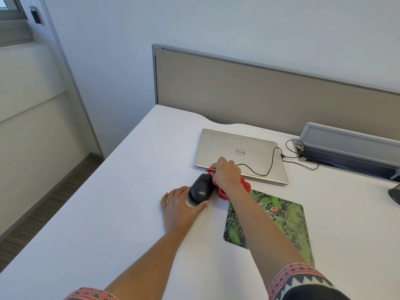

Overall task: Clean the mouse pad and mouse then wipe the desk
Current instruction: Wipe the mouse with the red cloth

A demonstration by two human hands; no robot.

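Observation:
A black mouse [201, 188] sits on the white desk [129, 169], left of the green patterned mouse pad [281, 224]. My left hand [180, 207] holds the mouse's near end between thumb and fingers. My right hand [227, 173] grips a bunched red cloth [223, 194] and presses it against the mouse's far right side. Part of the cloth hangs below my wrist, over the pad's top left corner. My right forearm crosses the pad's left part.
A closed silver laptop [238, 152] lies just behind the hands, a thin black cable [272, 161] trailing over its lid to a grey cable tray [350, 148] at the right. A beige partition [259, 94] backs the desk. A dark monitor base [395, 193] shows at the right edge.

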